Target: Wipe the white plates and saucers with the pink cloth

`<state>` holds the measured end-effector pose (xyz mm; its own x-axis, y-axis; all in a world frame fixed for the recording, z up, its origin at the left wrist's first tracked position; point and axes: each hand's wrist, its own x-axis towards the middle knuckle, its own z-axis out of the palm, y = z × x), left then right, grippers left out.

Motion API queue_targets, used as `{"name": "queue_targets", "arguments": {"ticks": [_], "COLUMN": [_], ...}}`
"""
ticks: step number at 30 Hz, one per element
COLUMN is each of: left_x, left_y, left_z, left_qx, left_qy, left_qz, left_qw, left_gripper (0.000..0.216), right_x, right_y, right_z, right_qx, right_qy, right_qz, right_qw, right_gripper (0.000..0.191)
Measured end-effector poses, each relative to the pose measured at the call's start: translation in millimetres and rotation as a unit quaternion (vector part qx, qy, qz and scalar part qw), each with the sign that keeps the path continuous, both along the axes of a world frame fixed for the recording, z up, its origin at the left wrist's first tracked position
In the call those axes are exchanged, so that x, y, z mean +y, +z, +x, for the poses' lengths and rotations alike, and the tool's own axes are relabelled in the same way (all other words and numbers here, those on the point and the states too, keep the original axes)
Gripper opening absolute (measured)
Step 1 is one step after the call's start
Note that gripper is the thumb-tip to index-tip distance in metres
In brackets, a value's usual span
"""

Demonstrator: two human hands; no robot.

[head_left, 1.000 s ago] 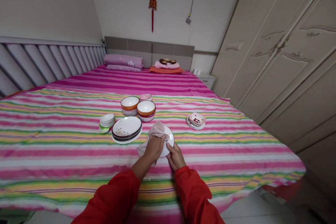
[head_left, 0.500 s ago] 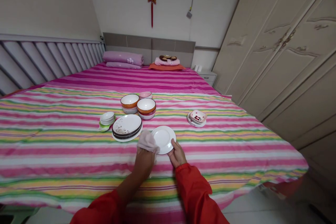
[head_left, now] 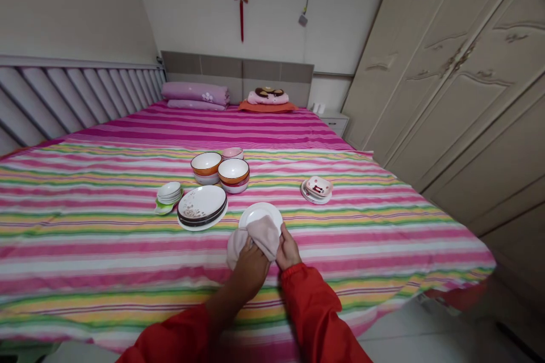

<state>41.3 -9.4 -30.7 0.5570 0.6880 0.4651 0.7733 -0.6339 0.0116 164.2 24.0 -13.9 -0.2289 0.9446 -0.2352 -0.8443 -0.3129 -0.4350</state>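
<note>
In the head view my right hand (head_left: pixel 288 247) grips the right rim of a white plate (head_left: pixel 258 212), holding it above the striped sheet. My left hand (head_left: pixel 252 265) is closed on a pale pink cloth (head_left: pixel 263 233), which lies over the near part of the plate and hides it. Left of the plate is a stack of oval plates (head_left: pixel 202 204) with dark sides and a floral print on top. Beyond them stand stacked bowls with orange outsides, a left stack (head_left: pixel 206 165) and a right stack (head_left: pixel 234 172).
Small white dishes (head_left: pixel 169 190) sit on a green dish (head_left: pixel 163 207) at the left. On the right, a square patterned dish (head_left: pixel 319 186) rests on white plates (head_left: pixel 315 199). A pink bowl (head_left: pixel 233 153) stands behind the bowls. A wardrobe (head_left: pixel 460 85) lines the right side.
My left hand has moved right and brought the cloth from the plate's left edge over its near part. My right hand keeps hold of the rim. The view has shifted slightly.
</note>
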Motion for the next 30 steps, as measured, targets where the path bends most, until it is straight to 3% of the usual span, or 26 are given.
{"name": "queue_targets", "arguments": {"ticks": [3,7,12,17,21,26,30], "left_x": [13.7,29.2,53.9,81.4,84.5,56.6,24.7], "left_y": [21.9,49.8,66.1,66.0,57.7,46.9,38.9], "left_z": [16.8,35.1,41.6,24.0,-2.1,-28.5,-31.8], "left_qx": [-0.021,-0.02,-0.044,-0.06,-0.068,-0.073,-0.086], "left_qy": [0.006,0.055,0.097,0.114,0.146,0.165,0.11], "left_qz": [-0.052,-0.114,-0.173,-0.181,-0.184,-0.177,-0.149], "left_qw": [0.998,0.992,0.979,0.975,0.97,0.968,0.979], "left_gripper": [0.037,0.033,0.032,0.036,0.039,0.037,0.033], "right_x": [0.5,3.5,3.4,-2.1,-3.9,-2.9,-1.7], "right_y": [1.3,0.4,-1.1,3.5,5.1,2.8,0.6], "right_z": [-0.4,-0.7,-1.6,-2.8,-3.3,-4.0,-4.9], "right_qx": [-0.003,-0.002,-0.014,-0.026,-0.036,-0.036,-0.037], "right_qy": [0.006,-0.042,-0.063,-0.046,-0.056,-0.065,-0.065], "right_qz": [0.013,0.043,0.031,0.039,0.036,0.042,0.041], "right_qw": [1.0,0.998,0.997,0.998,0.997,0.996,0.996], "right_gripper": [0.041,0.029,0.025,0.034,0.037,0.038,0.037]}}
